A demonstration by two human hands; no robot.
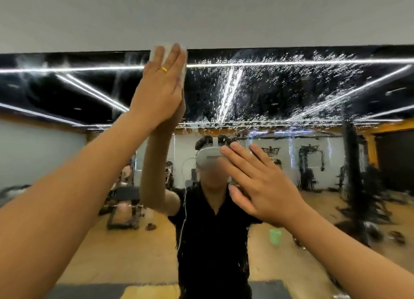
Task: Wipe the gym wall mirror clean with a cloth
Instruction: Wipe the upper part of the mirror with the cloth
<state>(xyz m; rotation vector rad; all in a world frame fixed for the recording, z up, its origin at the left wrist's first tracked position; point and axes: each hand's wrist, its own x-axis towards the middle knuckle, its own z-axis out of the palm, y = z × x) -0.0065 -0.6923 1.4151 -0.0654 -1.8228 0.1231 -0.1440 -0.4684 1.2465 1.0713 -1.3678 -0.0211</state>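
Fingers (174,56) of the left hand (160,85) lie straight and pressed together, flattening one white cloth (156,49) against the top edge of the gym wall mirror (313,141), where the glass meets a plain pale wall (201,13). The cloth is soft and folded; it shows above the fingertips and in a narrow strip down the hand's right side. One gold ring (164,69) circles a finger of that hand.

Lower and nearer the mirror's middle, the right hand (264,186) is held flat at the glass, its fingers (240,162) straight and slightly spread, holding nothing. Whether the palm touches the surface cannot be told.

Fine water droplets (280,74) speckle the upper right of the mirror in a wide, glittering band, while the glass left of the cloth shows a few pale smears.

Reflected in the mirror are a person in a black shirt wearing one smooth white headset (209,158), one padded black weight bench (123,197) on the wooden floor, one green bucket (275,237), and long white light strips (230,90) crossing a black ceiling.
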